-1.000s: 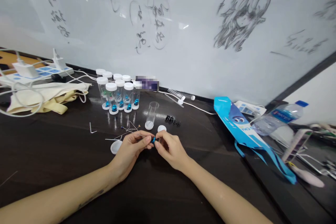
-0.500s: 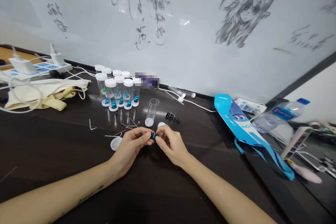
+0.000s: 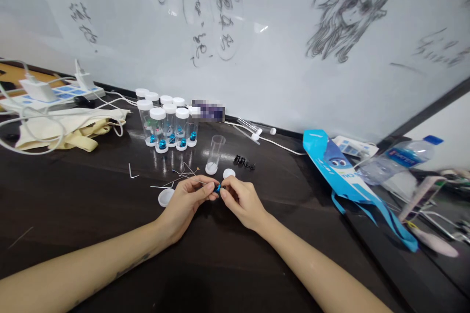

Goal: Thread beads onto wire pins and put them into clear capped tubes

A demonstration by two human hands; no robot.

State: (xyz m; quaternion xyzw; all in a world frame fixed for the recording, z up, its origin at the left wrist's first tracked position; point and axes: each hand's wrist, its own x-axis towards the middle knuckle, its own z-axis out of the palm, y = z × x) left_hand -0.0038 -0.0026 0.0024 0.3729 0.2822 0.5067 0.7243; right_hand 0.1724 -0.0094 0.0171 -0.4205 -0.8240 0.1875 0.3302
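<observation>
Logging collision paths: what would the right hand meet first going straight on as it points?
The small blue part, then probably the left hand close behind it; exact depth is unclear.

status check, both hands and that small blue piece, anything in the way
Left hand pinches small blue piece; right hand fingertips at it, grip unclear. Uncapped clear tube upright beyond. White cap beside left hand, no visible obstruction.
</observation>
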